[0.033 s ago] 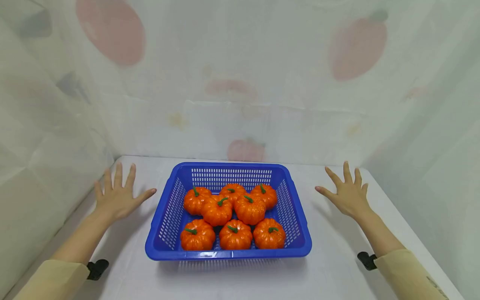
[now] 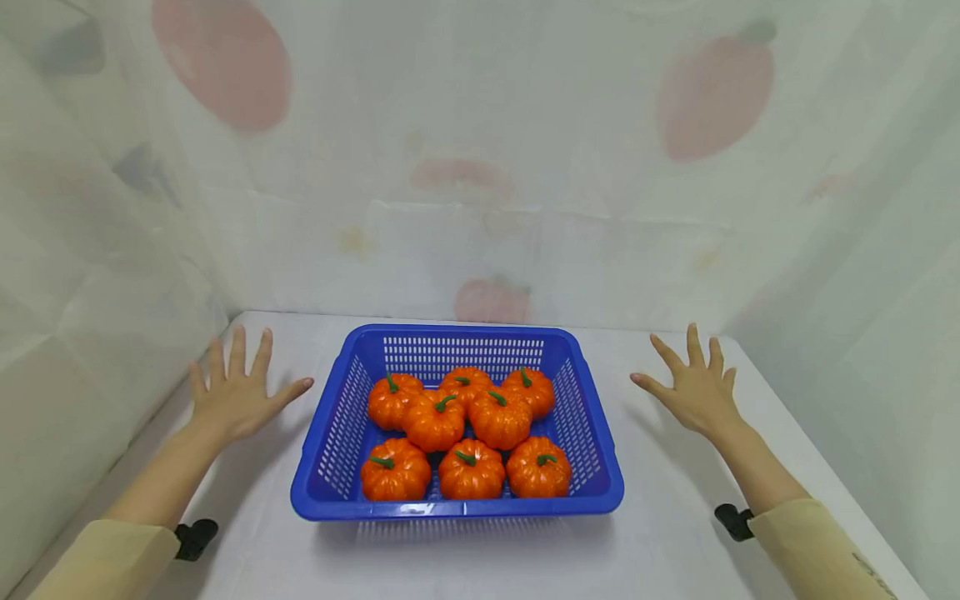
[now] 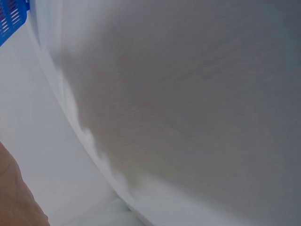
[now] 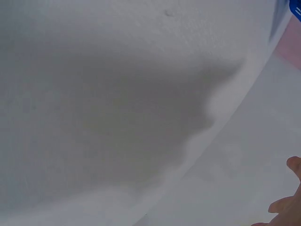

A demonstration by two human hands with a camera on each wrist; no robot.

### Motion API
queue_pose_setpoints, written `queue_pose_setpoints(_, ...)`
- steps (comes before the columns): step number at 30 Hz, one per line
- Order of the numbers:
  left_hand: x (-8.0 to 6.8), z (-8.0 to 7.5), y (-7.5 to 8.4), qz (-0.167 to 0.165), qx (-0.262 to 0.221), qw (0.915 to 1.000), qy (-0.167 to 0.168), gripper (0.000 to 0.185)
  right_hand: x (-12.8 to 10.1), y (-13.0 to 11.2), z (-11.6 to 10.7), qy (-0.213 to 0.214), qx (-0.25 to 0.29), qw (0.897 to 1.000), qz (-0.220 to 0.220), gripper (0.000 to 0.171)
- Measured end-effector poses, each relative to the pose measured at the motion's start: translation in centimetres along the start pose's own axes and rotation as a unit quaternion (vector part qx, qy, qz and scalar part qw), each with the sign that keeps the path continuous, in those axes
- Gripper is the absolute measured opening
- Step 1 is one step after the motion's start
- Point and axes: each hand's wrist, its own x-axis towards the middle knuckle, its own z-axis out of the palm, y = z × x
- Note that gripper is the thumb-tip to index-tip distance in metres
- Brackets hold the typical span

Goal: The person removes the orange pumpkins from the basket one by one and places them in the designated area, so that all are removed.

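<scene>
A blue plastic basket [image 2: 456, 509] with slotted walls stands in the middle of the table. Inside it lie several small orange pumpkins with green stems: three in a front row, such as the front middle pumpkin [image 2: 471, 473], the others grouped behind. To the basket's left is my left hand [image 2: 232, 402], fingers spread, touching nothing. My right hand [image 2: 701, 396] is held likewise on the right, apart from the basket. Shadows of both hands fall on the table. Each wrist view shows only part of its hand and a corner of the basket [image 3: 13, 19].
A white cloth covers the table [image 2: 465, 567]. Pale sheeting with faded fruit prints forms a back wall [image 2: 555, 250] and side walls close to either hand. Black straps sit at the cuffs, one by the left sleeve [image 2: 112, 558].
</scene>
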Motion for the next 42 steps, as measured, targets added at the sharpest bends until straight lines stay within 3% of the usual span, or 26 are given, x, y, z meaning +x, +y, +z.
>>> queue_pose_setpoints(12,0.0,-0.1,0.2,0.006,-0.031,0.9995,-0.002,0.103,-0.1,-0.6,-0.4,0.003,0.019,1.0,-0.005,0.085)
queue_pose_setpoints(16,0.3,-0.3,0.9,0.011,-0.094,0.9955,0.01,0.098,-0.1,-2.5,-1.0,0.021,0.05,0.998,-0.026,0.081)
queue_pose_setpoints(19,0.4,-0.8,1.7,0.014,-0.182,0.9833,-0.007,0.092,-0.3,-4.7,-1.3,0.035,0.098,0.994,-0.045,0.076)
queue_pose_setpoints(20,0.5,-1.0,2.0,0.014,-0.224,0.9741,-0.023,0.089,-0.4,-5.5,-1.3,0.04,0.12,0.991,-0.051,0.074)
queue_pose_setpoints(22,0.5,-1.4,2.5,0.011,-0.318,0.9459,-0.064,0.085,-0.8,-7.1,-1.4,0.049,0.165,0.983,-0.063,0.069)
queue_pose_setpoints(26,0.4,-1.8,3.4,-0.003,-0.464,0.8712,-0.162,0.077,-1.8,-10.5,-1.6,0.032,0.265,0.959,-0.09,0.06)
queue_pose_setpoints(29,0.3,-1.6,3.7,-0.003,-0.507,0.8311,-0.229,0.072,-2.7,-12.6,-1.5,-0.022,0.333,0.937,-0.099,0.057)
queue_pose_setpoints(32,0.2,-1.1,3.9,0.009,-0.534,0.8002,-0.273,0.067,-3.2,-14.2,-1.2,-0.085,0.357,0.925,-0.101,0.059)
queue_pose_setpoints(36,0.0,-0.6,4.1,0.012,-0.595,0.7461,-0.298,0.062,-3.4,-15.9,-0.1,-0.15,0.344,0.922,-0.098,0.066)
queue_pose_setpoints(40,-0.3,-0.5,4.0,0.012,-0.655,0.6882,-0.312,0.06,-3.5,-17.0,1.0,-0.175,0.327,0.924,-0.096,0.07)
queue_pose_setpoints(42,-0.3,-0.4,3.8,0.017,-0.673,0.6694,-0.314,0.061,-3.4,-17.2,1.3,-0.177,0.322,0.925,-0.099,0.072)
